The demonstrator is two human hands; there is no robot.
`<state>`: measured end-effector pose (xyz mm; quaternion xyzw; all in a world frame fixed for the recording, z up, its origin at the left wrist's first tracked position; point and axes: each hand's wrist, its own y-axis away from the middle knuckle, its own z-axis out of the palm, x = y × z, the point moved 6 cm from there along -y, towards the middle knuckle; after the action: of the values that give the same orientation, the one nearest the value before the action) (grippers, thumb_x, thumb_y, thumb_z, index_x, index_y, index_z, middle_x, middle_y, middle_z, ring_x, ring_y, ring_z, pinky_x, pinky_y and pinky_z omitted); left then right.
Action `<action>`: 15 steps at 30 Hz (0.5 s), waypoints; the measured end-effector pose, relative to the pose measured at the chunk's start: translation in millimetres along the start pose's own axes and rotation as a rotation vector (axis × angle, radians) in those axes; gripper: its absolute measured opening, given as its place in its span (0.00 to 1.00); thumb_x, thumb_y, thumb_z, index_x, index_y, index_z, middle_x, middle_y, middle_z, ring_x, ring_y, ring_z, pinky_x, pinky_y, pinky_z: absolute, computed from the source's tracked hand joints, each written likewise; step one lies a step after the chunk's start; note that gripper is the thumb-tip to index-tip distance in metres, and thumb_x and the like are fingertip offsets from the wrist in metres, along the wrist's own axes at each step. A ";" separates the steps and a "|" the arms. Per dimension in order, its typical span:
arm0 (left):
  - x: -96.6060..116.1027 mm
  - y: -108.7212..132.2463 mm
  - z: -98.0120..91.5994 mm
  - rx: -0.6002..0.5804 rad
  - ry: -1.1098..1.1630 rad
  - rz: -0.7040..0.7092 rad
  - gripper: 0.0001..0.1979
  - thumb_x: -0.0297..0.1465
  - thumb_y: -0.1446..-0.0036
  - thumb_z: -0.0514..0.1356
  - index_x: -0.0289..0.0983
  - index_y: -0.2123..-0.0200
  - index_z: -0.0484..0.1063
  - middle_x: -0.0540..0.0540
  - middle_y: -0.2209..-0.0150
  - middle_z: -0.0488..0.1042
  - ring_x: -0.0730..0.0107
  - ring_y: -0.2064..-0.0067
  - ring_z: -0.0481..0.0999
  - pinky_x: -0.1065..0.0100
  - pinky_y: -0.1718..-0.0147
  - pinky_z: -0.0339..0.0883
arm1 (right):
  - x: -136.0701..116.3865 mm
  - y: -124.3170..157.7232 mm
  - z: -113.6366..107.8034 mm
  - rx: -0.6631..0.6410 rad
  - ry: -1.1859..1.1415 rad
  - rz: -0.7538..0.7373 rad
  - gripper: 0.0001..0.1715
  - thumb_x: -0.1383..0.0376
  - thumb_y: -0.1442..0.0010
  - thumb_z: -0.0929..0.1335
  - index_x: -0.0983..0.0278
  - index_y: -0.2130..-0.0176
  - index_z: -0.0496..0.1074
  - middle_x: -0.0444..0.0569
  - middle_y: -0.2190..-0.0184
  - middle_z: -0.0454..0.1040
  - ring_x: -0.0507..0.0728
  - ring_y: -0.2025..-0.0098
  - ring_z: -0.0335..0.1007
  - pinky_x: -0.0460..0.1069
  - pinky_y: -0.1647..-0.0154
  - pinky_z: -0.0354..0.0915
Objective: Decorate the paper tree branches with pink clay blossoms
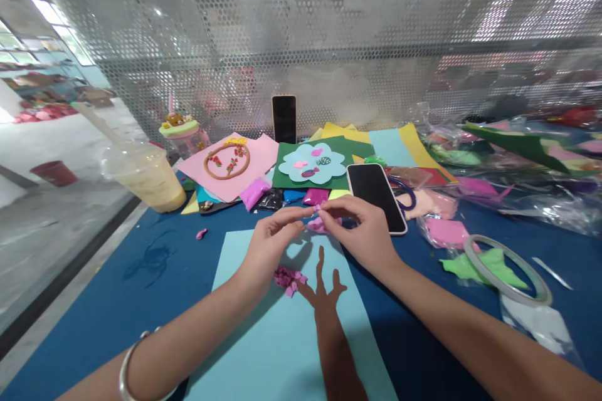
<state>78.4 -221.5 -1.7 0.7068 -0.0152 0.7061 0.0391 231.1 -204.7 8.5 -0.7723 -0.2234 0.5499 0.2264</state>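
My left hand and my right hand meet above the top of a light blue sheet of paper. Between their fingertips is a small bit of pink clay, pinched by both; the far fingers are hidden. Just below and behind it shows a larger lump of pink clay, partly covered by my right fingers. On the paper lies a brown tree shape with a trunk and bare branches. Crumbled pink clay covers the tip of its left branch, beside my left wrist.
A black-screened phone lies right of my hands; another phone stands behind. A drink cup tilts at the left. Clay packets, a flower-shaped card and a tape roll lie around. A perforated metal panel rises behind.
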 end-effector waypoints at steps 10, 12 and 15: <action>-0.2 0.5 2.4 0.008 0.004 -0.027 0.12 0.30 0.52 0.61 0.40 0.63 0.79 0.46 0.63 0.76 0.68 0.64 0.68 0.68 0.63 0.61 | 2.1 0.0 0.8 0.000 0.016 -0.006 0.05 0.69 0.46 0.70 0.64 0.66 0.76 0.48 0.68 0.78 0.55 0.66 0.74 0.47 0.68 0.71; 0.4 0.4 2.3 0.012 -0.007 -0.021 0.12 0.30 0.53 0.61 0.40 0.63 0.79 0.46 0.65 0.75 0.68 0.65 0.68 0.67 0.64 0.61 | 3.6 0.1 1.4 -0.002 0.005 0.006 0.04 0.68 0.46 0.70 0.64 0.67 0.76 0.48 0.68 0.78 0.55 0.66 0.74 0.48 0.67 0.71; 0.2 0.6 1.8 0.018 -0.022 -0.025 0.12 0.30 0.53 0.60 0.40 0.63 0.79 0.46 0.66 0.75 0.67 0.65 0.68 0.67 0.64 0.61 | 6.2 0.8 2.0 -0.002 -0.015 0.026 0.04 0.67 0.46 0.70 0.64 0.66 0.76 0.48 0.68 0.78 0.55 0.67 0.74 0.48 0.67 0.72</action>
<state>80.1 -222.3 -1.5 0.7151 -0.0006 0.6978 0.0412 231.1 -201.4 2.9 -0.7713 -0.2153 0.5584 0.2168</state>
